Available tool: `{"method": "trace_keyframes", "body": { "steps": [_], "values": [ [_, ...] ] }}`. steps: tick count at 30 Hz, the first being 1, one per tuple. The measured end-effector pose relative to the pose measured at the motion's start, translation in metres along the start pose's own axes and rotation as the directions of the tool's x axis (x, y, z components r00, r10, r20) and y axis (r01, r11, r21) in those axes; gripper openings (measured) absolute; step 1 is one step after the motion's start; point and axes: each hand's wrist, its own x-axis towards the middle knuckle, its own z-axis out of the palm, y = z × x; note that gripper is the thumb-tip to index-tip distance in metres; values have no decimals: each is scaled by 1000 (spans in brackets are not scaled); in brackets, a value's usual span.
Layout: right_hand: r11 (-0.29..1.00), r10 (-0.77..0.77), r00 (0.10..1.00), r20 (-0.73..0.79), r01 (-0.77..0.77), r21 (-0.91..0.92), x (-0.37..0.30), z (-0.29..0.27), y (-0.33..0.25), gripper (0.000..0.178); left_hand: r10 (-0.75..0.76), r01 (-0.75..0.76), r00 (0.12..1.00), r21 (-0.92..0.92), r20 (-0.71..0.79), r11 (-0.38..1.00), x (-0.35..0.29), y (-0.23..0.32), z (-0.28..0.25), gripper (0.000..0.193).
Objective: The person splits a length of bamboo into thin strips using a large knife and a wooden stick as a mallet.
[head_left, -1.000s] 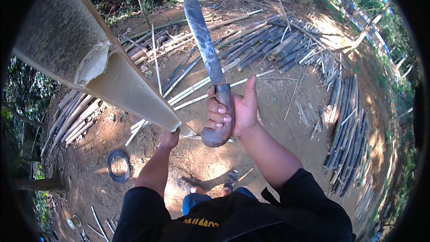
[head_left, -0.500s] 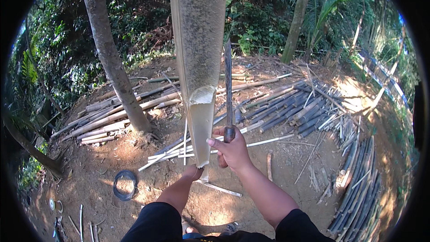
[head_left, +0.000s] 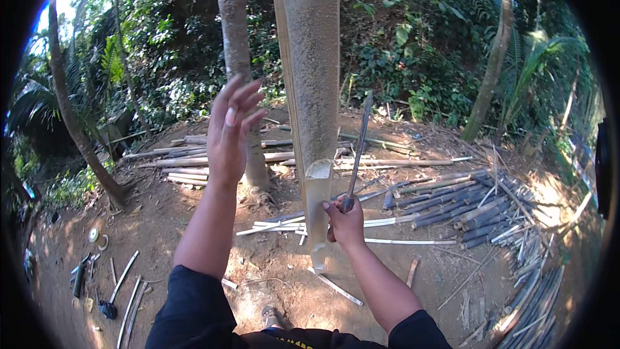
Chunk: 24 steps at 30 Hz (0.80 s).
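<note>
A long split piece of bamboo [head_left: 312, 77] stands nearly upright in front of me, running out past the top of the picture. Its face is mottled grey-brown, with a broken node and a paler, thin, ragged lower end. My left hand [head_left: 230, 132] is raised to the left of the bamboo, fingers apart and holding nothing. In my right hand [head_left: 347, 223] is the handle of a machete [head_left: 360, 148], whose long narrow dark blade points up and leans slightly right. The thumb of that hand is at the bamboo's edge; whether it presses on it I cannot tell.
Behind are a tree trunk [head_left: 236, 32] and stacked bamboo poles [head_left: 187, 163]. Dark cut bamboo [head_left: 445, 210] lies in piles to the right. Pale strips [head_left: 400, 241] lie on the dirt ground, with tools [head_left: 81, 276] at the lower left. A sandalled foot [head_left: 271, 317] shows below.
My left hand has let go of the bamboo's lower end and risen, its fingers opening. The machete now leans more to the right. The whole view has shifted, moving the background rightward and down.
</note>
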Motion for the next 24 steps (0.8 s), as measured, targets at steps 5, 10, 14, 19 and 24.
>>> {"method": "trace_keyframes", "body": {
  "steps": [5, 10, 14, 19, 24],
  "values": [
    [995, 5, 999, 53, -10, 99, -40, 43, 0, 44, -13, 13, 1000, 98, -7, 995, 26, 139, 43, 49],
    [1000, -16, 995, 99, 15, 15, -77, 68, 14, 41, 38, -16, 988, 150, -149, 989, -7, 176, 24, 35],
    [996, -86, 982, 167, 78, 52, -105, 84, 17, 44, 81, -59, 986, 149, -146, 987, -33, 212, 7, 35],
    [926, -217, 959, 184, 262, -273, -133, 74, 2, 41, 131, -96, 973, 183, -191, 978, -76, 236, 11, 30],
    [991, -2, 989, 151, 22, -133, -254, 46, -75, 34, 143, -96, 983, 351, -112, 932, -163, 224, -30, 23]
  ]
}}
